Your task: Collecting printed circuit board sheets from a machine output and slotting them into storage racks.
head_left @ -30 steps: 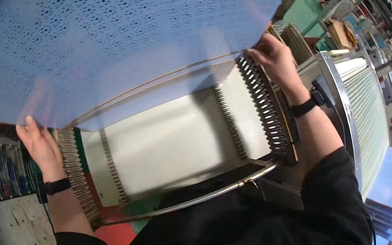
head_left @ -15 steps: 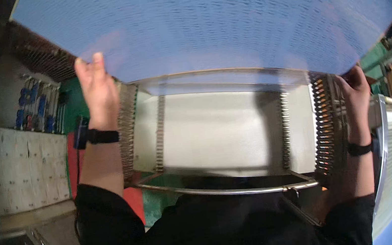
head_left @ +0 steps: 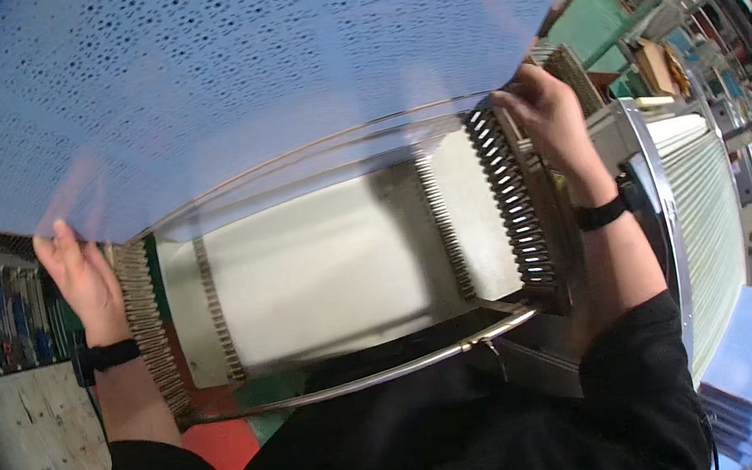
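Two bare hands at one big blue panel (head_left: 275, 66), which slants above and beyond an open metal rack (head_left: 395, 372), its lower edge near the rack's far rail. Right hand (head_left: 553, 124) curled, apparently pinching the panel's lower right corner; left hand (head_left: 85, 285) has fingers extended, tips at the lower left edge, grip behind not visible. Panel glossy, mirrors the fingers; dark perforation-like pattern across it. Judged thin, fairly stiff, more awkward than heavy, likely slippery and easily marked on the face; best held by opposite edges, near both lower corners, palms off the surface. Rack: slotted left comb (head_left: 150, 334) and right comb (head_left: 508, 202) flank a pale inner floor (head_left: 313, 263), shadowed toward its right. At right, a metal-framed holder (head_left: 664, 214) carries pale sheets (head_left: 700, 180) in close rows. Lower right, stacked blue sheets (head_left: 747, 341); whether boxed, cannot tell.
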{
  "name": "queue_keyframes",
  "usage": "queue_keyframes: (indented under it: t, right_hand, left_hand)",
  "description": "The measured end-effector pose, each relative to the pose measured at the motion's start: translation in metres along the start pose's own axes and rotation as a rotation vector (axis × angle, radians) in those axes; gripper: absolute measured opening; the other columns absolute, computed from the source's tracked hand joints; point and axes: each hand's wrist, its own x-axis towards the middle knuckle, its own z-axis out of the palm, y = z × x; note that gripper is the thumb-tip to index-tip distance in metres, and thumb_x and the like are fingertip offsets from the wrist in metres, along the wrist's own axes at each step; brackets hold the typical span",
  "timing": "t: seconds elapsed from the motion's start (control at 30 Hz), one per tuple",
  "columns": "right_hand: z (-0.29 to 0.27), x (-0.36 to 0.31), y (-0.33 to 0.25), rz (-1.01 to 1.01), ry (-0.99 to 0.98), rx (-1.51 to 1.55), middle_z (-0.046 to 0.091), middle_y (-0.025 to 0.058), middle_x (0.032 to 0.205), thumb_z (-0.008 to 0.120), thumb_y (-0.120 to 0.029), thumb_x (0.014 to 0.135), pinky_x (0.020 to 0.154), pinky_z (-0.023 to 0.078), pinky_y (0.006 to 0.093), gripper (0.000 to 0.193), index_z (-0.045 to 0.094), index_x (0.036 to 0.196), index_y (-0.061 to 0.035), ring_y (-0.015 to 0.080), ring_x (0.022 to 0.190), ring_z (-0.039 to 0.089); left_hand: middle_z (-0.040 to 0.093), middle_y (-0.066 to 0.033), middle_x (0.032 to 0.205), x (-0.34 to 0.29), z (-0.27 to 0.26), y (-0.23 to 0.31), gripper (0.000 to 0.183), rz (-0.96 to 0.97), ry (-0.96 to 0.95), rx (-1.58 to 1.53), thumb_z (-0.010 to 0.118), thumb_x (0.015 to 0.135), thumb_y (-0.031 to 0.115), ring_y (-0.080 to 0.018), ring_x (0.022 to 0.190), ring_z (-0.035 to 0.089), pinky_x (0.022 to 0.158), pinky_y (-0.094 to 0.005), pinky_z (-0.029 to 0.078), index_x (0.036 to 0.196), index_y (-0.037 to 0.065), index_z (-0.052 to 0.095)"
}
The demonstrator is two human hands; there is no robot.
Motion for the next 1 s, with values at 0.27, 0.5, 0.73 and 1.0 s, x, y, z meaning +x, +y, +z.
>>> queue_keyframes:
  t: [0.27, 0.5, 0.73, 1.0]
  right_hand:
    - [0.017, -0.011, 0.008, 0.024, 0.163, 0.04, 0.072, 0.0131, 0.089, 0.074, -0.012, 0.086, 0.074, 0.052, 0.0304, 0.028, 0.066, 0.109, 0.0013, 0.0154, 0.081, 0.068]
    - [-0.002, -0.021, 0.036, -0.046, 0.203, 0.054, 0.069, 0.0113, 0.115, 0.067, 0.003, 0.09, 0.094, 0.05, 0.0289, 0.034, 0.059, 0.123, 0.0047, 0.0159, 0.102, 0.064]
    - [0.004, -0.028, 0.019, -0.047, 0.134, 0.136, 0.066, 0.0112, 0.121, 0.062, 0.006, 0.092, 0.101, 0.045, 0.0299, 0.035, 0.056, 0.126, 0.0057, 0.0176, 0.112, 0.061]
    - [0.023, -0.024, 0.015, 0.058, 0.076, 0.039, 0.066, 0.0138, 0.095, 0.066, -0.015, 0.094, 0.077, 0.05, 0.0312, 0.024, 0.064, 0.107, 0.0043, 0.0181, 0.085, 0.062]
  left_hand:
    - [0.05, -0.0121, 0.131, 0.004, -0.001, -0.005, 0.037, 0.069, -0.043, 0.016, 0.052, 0.104, 0.02, -0.0213, 0.122, 0.048, 0.107, -0.039, 0.038, 0.134, 0.003, 0.039]
    - [0.051, -0.0111, 0.127, -0.008, 0.015, 0.005, 0.04, -0.002, 0.109, 0.083, 0.05, 0.105, 0.02, -0.0184, 0.116, 0.049, 0.101, -0.0349, 0.043, 0.136, 0.002, 0.033]
    - [0.052, -0.0122, 0.127, -0.014, 0.008, 0.012, 0.045, 0.052, -0.036, 0.039, 0.048, 0.106, 0.021, -0.0194, 0.115, 0.051, 0.099, -0.0351, 0.043, 0.141, 0.001, 0.029]
    - [0.053, -0.0134, 0.126, -0.016, -0.005, 0.002, 0.036, 0.052, 0.022, 0.0, 0.052, 0.104, 0.014, -0.0222, 0.117, 0.052, 0.102, -0.0379, 0.043, 0.134, 0.001, 0.038]
